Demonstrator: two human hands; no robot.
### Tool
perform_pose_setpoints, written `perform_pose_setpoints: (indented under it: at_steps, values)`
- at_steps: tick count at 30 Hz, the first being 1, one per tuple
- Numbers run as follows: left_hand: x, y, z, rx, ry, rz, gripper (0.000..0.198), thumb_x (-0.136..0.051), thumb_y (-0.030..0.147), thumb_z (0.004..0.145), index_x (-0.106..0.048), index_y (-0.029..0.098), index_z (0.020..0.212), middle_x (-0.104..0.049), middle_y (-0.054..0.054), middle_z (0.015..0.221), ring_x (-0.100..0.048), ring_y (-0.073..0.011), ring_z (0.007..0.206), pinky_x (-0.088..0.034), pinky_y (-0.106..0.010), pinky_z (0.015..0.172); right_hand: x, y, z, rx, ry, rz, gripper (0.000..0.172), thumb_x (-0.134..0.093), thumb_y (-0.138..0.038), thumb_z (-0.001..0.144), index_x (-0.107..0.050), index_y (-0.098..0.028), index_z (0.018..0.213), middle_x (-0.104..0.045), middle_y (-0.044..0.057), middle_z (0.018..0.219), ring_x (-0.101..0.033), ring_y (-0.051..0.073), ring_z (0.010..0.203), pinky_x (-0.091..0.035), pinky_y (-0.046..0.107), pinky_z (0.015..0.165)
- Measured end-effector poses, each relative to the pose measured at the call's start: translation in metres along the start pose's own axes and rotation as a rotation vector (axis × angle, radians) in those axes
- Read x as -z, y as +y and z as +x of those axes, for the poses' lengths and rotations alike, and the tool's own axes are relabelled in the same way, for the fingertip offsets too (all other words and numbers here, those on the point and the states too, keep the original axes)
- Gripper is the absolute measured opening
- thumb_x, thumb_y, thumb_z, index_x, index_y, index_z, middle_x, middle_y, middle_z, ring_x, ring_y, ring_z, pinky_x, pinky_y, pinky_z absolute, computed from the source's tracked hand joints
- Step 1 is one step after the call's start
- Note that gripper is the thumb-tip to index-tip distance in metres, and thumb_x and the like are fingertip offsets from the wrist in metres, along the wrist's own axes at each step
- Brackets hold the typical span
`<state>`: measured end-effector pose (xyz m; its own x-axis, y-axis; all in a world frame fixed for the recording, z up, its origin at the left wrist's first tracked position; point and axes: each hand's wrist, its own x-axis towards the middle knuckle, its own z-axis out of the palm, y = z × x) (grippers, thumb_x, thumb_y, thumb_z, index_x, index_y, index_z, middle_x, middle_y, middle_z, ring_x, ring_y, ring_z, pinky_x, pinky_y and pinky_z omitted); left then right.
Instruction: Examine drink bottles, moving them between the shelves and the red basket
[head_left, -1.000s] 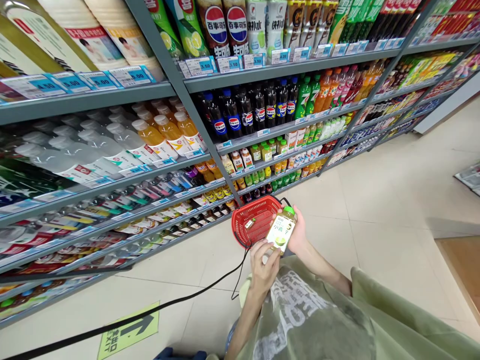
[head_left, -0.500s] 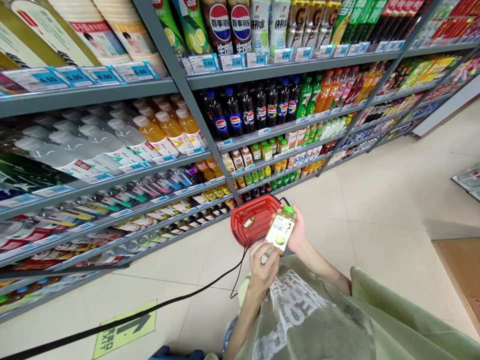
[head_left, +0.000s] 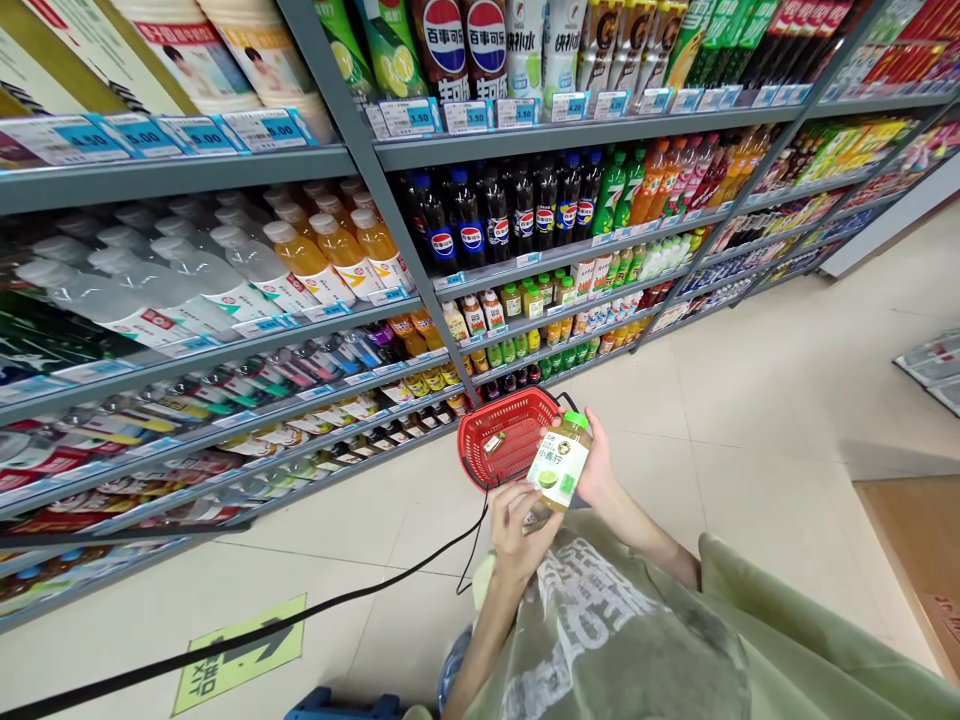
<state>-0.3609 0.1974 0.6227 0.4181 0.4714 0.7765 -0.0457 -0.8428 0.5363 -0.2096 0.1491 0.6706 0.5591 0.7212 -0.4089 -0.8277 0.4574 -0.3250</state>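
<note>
A juice bottle (head_left: 559,462) with a green cap and a white label showing a green fruit is in front of my body, tilted with its cap away from me. My right hand (head_left: 598,462) is wrapped round its right side near the cap. At the lower left, my left hand (head_left: 517,525) grips the bottle's base with curled fingers. Just beyond the bottle, a red shopping basket (head_left: 480,440) stands on the floor, and one small item (head_left: 495,443) with a pale label lies in it.
Tall shelves (head_left: 585,130) full of bottled drinks run along the left and front. A black cable (head_left: 300,622) crosses from the lower left towards the basket. A green exit sign (head_left: 240,650) is on the tiled floor. At right is a cardboard box (head_left: 911,530).
The bottle has turned a little in my hands, so more of its label faces up. My view has shifted slightly; both hands keep their hold.
</note>
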Motion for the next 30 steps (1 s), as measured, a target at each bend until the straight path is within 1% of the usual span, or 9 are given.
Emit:
perform_pose_setpoints:
  at_steps: [4, 6, 10, 13, 17, 19, 22, 27, 30]
  values:
    - [-0.002, -0.002, -0.005, 0.182, 0.058, -0.072, 0.057, -0.095, 0.026, 0.070, -0.063, 0.020, 0.116, -0.063, -0.004, 0.104, -0.065, -0.0194, 0.092, -0.060, -0.036, 0.081, 0.000, 0.000, 0.000, -0.006, -0.013, -0.003, 0.023, -0.063, -0.043, 0.093, -0.070, -0.022, 0.101, -0.075, 0.002, 0.083, -0.075, 0.025, 0.082, -0.063, 0.039, 0.074]
    - [-0.004, -0.003, -0.009, 0.336, 0.083, -0.162, 0.058, -0.095, 0.032, 0.070, -0.063, 0.020, 0.116, -0.061, -0.003, 0.103, -0.064, -0.0182, 0.091, -0.061, -0.032, 0.078, 0.000, 0.001, -0.001, -0.019, -0.022, 0.004, 0.022, -0.062, -0.041, 0.094, -0.070, -0.022, 0.103, -0.077, 0.003, 0.087, -0.075, 0.025, 0.083, -0.063, 0.040, 0.077]
    - [-0.007, -0.001, -0.013, 0.651, 0.122, -0.410, 0.054, -0.090, 0.034, 0.075, -0.060, 0.020, 0.117, -0.058, 0.000, 0.094, -0.063, -0.0140, 0.081, -0.059, -0.023, 0.067, 0.001, 0.002, -0.003, -0.031, -0.033, -0.001, 0.020, -0.062, -0.038, 0.095, -0.070, -0.023, 0.105, -0.078, 0.003, 0.091, -0.076, 0.026, 0.090, -0.063, 0.043, 0.085]
    - [-0.008, 0.003, -0.012, 0.798, 0.117, -0.560, 0.050, -0.084, 0.039, 0.082, -0.057, 0.021, 0.120, -0.053, 0.005, 0.079, -0.058, -0.0110, 0.069, -0.053, -0.019, 0.062, -0.001, 0.003, -0.004, -0.039, -0.045, -0.006, 0.020, -0.063, -0.038, 0.094, -0.069, -0.022, 0.104, -0.079, 0.004, 0.094, -0.076, 0.027, 0.094, -0.062, 0.044, 0.086]
    - [-0.008, 0.006, -0.014, 0.974, 0.034, -0.719, 0.045, -0.073, 0.048, 0.090, -0.053, 0.023, 0.121, -0.053, 0.006, 0.080, -0.056, -0.0094, 0.061, -0.050, -0.019, 0.055, -0.004, 0.006, -0.004, -0.044, -0.050, -0.013, 0.020, -0.064, -0.039, 0.093, -0.068, -0.022, 0.102, -0.078, 0.003, 0.089, -0.077, 0.027, 0.093, -0.063, 0.043, 0.083]
    - [-0.008, 0.008, -0.015, 1.027, -0.013, -0.786, 0.045, -0.072, 0.050, 0.090, -0.050, 0.024, 0.119, -0.056, 0.005, 0.084, -0.055, -0.0082, 0.055, -0.048, -0.020, 0.050, -0.004, 0.006, -0.004, -0.043, -0.054, -0.015, 0.020, -0.064, -0.039, 0.093, -0.068, -0.022, 0.102, -0.079, 0.003, 0.089, -0.076, 0.027, 0.091, -0.063, 0.043, 0.084]
    - [-0.007, 0.008, -0.014, 1.053, -0.031, -0.813, 0.045, -0.073, 0.051, 0.089, -0.049, 0.025, 0.115, -0.057, 0.006, 0.085, -0.055, -0.0074, 0.052, -0.046, -0.018, 0.045, -0.004, 0.006, -0.004, -0.035, -0.060, -0.008, 0.020, -0.064, -0.038, 0.092, -0.068, -0.023, 0.104, -0.079, 0.003, 0.090, -0.076, 0.026, 0.089, -0.062, 0.045, 0.085]
    - [-0.008, 0.008, -0.012, 1.061, -0.011, -0.782, 0.045, -0.076, 0.051, 0.086, -0.052, 0.023, 0.112, -0.057, 0.005, 0.083, -0.059, -0.0094, 0.055, -0.045, -0.017, 0.042, -0.003, 0.006, -0.003, -0.036, -0.060, 0.000, 0.022, -0.064, -0.037, 0.092, -0.068, -0.024, 0.109, -0.079, 0.002, 0.090, -0.075, 0.026, 0.088, -0.062, 0.045, 0.086]
    - [-0.008, 0.008, -0.011, 1.032, 0.022, -0.734, 0.044, -0.077, 0.050, 0.084, -0.053, 0.022, 0.110, -0.058, 0.004, 0.082, -0.061, -0.0106, 0.056, -0.045, -0.017, 0.041, -0.002, 0.007, -0.002, -0.032, -0.065, -0.001, 0.020, -0.064, -0.037, 0.091, -0.068, -0.023, 0.106, -0.079, 0.002, 0.089, -0.075, 0.026, 0.089, -0.063, 0.044, 0.085]
